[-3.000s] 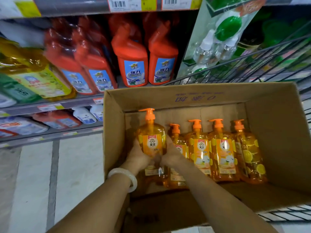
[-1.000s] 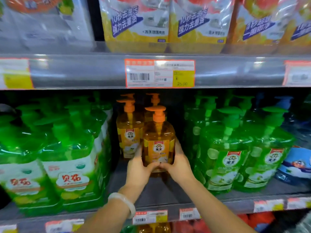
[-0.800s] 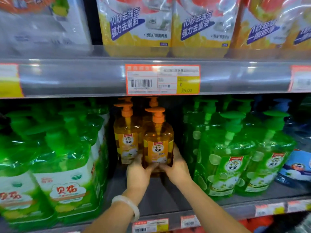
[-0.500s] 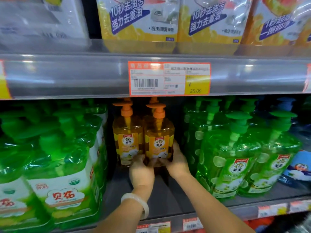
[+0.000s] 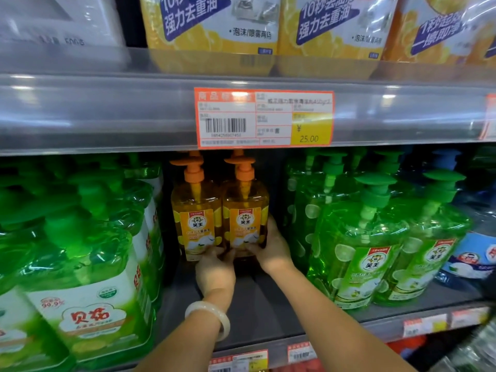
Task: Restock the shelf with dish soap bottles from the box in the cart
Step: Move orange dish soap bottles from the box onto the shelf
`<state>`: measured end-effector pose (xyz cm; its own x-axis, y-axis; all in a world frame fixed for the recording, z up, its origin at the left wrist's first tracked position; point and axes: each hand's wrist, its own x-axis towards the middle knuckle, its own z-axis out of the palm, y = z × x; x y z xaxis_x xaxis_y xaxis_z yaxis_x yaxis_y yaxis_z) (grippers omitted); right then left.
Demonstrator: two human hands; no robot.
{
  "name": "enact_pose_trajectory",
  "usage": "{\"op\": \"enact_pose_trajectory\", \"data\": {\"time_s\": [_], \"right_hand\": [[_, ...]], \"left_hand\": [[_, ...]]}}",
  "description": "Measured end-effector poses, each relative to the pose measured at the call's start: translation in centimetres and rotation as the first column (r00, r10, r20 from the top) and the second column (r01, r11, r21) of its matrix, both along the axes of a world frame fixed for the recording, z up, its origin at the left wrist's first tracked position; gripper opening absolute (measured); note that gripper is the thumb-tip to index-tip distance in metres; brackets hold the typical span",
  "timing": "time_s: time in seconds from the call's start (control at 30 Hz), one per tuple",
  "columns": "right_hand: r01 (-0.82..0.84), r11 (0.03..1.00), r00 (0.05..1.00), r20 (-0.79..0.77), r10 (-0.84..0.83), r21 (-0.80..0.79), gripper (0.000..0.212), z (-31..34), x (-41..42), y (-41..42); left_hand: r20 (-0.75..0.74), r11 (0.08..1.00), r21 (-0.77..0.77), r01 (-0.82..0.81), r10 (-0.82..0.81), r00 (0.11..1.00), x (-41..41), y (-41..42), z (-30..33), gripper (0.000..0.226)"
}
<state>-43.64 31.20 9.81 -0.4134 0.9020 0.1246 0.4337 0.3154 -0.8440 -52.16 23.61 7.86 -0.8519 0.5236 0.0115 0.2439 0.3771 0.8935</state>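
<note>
Both hands, left hand (image 5: 216,273) and right hand (image 5: 272,249), curled low around heavy, stiff, probably slippery soap bottle (image 5: 244,224); better gripped at base.

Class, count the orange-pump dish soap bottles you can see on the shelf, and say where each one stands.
2 in front, side by side: the left bottle; the right bottle, held by both hands. Orange pump tops behind hint at more, mostly hidden.

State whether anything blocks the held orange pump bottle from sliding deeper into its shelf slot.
Partly: more orange pump tops show right behind the held orange pump bottle, gripped by left hand and right hand.
</note>
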Motion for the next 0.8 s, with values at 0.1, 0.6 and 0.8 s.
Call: {"op": "enact_pose_trajectory", "data": {"time_s": [0.1, 0.6, 0.8], "right_hand": [[0.0, 1.0, 1.0, 0.012, 0.0, 0.009, 0.078, 0.0, -0.1, 0.2], [-0.022, 0.997, 0.959, 0.282, 0.001, 0.072, 0.084, -0.9, 2.2, -3.5], [-0.213, 0.959, 0.87, 0.483, 0.099, 0.187, 0.064, -0.4, 5.9, -8.2]], "left_hand": [[-0.046, 0.999, -0.04, 0.013, -0.015, 0.999, -0.2, 0.1, 0.2, 0.03], [-0.301, 0.912, -0.241, 0.333, -0.397, 0.867, 0.4, -3.1, 0.5, 0.046], [-0.427, 0.765, -0.446, 0.464, -0.638, 0.641, 3.2, -5.9, 2.3, 0.061]]}}
